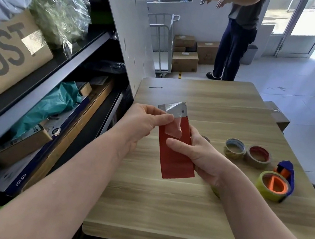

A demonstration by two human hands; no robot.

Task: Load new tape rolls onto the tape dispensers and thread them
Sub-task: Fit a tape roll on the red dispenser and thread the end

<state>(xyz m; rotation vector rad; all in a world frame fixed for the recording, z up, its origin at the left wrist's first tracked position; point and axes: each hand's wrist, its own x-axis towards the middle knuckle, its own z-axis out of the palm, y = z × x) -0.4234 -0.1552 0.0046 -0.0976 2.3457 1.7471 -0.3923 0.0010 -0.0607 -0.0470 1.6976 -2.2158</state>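
Note:
I hold a red tape dispenser (175, 158) with a serrated metal blade at its far end above the wooden table (160, 211). My right hand (194, 155) grips its body from the right side. My left hand (144, 123) pinches the clear tape end (174, 130) that lies over the red body just below the blade. A blue and orange dispenser (284, 175) loaded with a yellowish roll lies on the table to the right. Two tape rolls stand beyond it: one (234, 148) and another with a reddish core (257, 156).
Shelving with cardboard boxes (9, 62) and plastic-wrapped goods fills the left side. Another person (236, 29) stands past the table's far edge near stacked cartons (185, 61) and a metal trolley (163, 39). A brown box (279, 118) sits off the table's right side.

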